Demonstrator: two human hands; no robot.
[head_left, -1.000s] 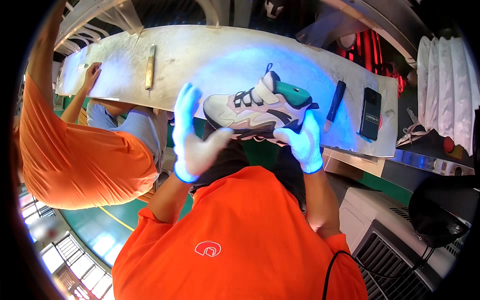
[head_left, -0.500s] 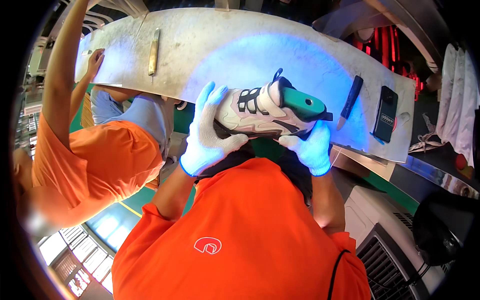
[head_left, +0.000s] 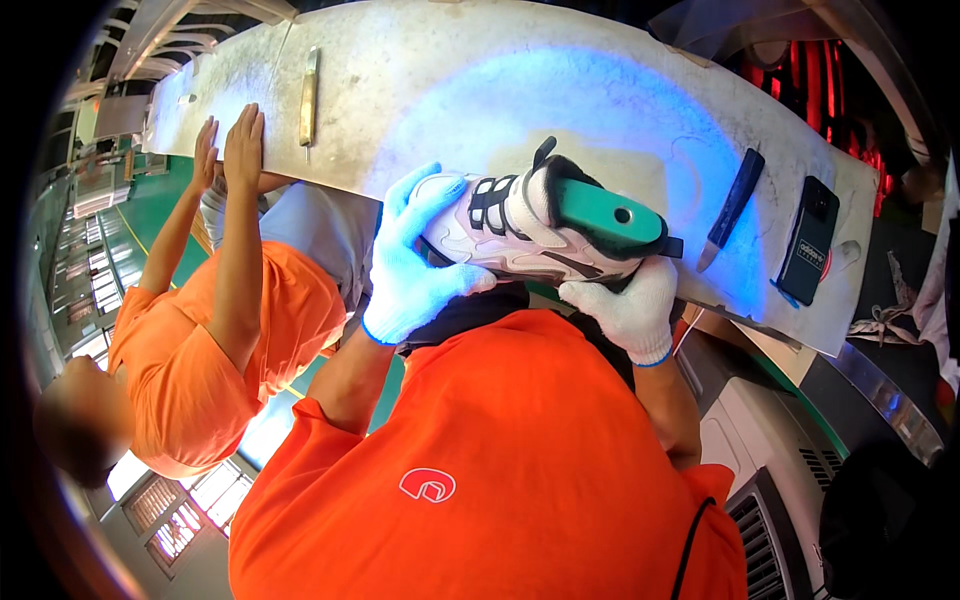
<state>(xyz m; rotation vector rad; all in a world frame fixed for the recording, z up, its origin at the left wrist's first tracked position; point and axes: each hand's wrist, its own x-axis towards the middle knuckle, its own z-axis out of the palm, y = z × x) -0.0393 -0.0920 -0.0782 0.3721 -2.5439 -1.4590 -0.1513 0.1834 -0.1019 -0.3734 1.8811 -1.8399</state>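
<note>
A white and pale pink sneaker [head_left: 540, 255] with black lace loops and a black heel tab is held up over the near edge of the table. Its opening is filled by a green shoe last [head_left: 610, 215] with a round hole. My left hand [head_left: 410, 265], in a white knit glove, grips the toe end with the thumb along the near side. At the heel, my gloved right hand [head_left: 635, 310] is closed around the sneaker from below. Fingers under the shoe are partly hidden. Blue light falls on the left glove and the table around the sneaker.
On the pale worktable [head_left: 400, 75], a dark-handled knife [head_left: 735, 200] and a black phone [head_left: 808, 245] lie to the right. Farther left lies a tool with a wooden handle [head_left: 308, 110]. A co-worker in orange [head_left: 240, 300] sits at left, hands by the table edge.
The sneaker has tilted slightly, its heel end dipping a little toward me. My right hand has left the blue light. The co-worker has brought both hands together at the table edge.
</note>
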